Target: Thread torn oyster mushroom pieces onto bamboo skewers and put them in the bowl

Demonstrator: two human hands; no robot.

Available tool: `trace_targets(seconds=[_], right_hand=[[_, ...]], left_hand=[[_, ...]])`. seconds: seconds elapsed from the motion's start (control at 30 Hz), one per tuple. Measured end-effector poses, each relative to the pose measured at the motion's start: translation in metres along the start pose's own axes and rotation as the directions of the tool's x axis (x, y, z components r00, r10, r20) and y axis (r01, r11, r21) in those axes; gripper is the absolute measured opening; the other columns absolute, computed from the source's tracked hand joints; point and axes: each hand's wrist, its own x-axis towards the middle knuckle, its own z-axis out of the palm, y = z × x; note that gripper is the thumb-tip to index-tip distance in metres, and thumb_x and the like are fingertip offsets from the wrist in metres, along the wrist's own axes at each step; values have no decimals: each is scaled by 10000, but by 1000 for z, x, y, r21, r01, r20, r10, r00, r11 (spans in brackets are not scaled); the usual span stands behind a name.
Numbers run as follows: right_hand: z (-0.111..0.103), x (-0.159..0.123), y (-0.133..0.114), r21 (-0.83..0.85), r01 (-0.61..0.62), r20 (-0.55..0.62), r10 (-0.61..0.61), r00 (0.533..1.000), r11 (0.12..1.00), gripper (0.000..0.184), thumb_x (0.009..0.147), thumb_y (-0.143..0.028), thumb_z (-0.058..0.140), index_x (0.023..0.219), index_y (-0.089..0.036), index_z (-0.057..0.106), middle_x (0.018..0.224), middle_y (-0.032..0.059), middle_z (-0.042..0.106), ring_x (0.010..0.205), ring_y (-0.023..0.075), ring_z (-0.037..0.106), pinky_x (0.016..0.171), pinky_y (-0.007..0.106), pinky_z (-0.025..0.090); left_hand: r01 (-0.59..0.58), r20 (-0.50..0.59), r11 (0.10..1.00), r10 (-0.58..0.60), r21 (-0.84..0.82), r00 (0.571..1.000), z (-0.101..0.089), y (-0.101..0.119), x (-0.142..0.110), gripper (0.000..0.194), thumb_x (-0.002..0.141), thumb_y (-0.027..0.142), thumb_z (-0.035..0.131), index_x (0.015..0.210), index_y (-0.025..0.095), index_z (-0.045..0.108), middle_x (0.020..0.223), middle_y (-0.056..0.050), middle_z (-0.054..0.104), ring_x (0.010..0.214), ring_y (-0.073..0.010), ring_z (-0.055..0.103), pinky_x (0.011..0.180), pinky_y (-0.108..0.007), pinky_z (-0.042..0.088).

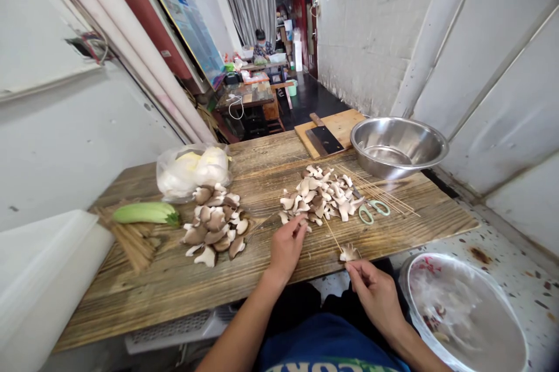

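Note:
My right hand is closed at the table's front edge, pinching a bamboo skewer with oyster mushroom pieces on it. The skewer's bare length points up and left toward the pile. Its other end is hidden by my fingers. At the near left edge of a heap of torn oyster mushroom pieces, my left hand has thumb and fingers pinched together on a mushroom piece, mostly covered by the fingertips. Farther left lies a second pile of larger oyster mushrooms.
Green-handled scissors and loose skewers lie right of the heap. Behind stand a steel basin and a cutting board with a cleaver. Leftward are bagged vegetables and a green gourd. A lined bin stands lower right.

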Motion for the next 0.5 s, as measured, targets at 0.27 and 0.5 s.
trace_targets(seconds=[0.27,0.5], right_hand=[[0,0,1,-2,-9,17,9,1000,1000,342,899,-395,444,699,-172,611,515,-24,522,462,111,497,464,200,408],[2,-1,4,-1,-11,26,11,1000,1000,327,898,-371,451,694,-172,609,533,-15,544,473,112,507,469,199,404]], left_hand=[[-289,447,910,135,296,884,-32,23,23,226,753,156,582,901,252,722,817,-64,604,789,-192,530,799,-283,380],[-355,482,884,178,305,858,-36,19,24,129,697,204,664,808,244,715,835,-70,576,818,-202,502,825,-305,371]])
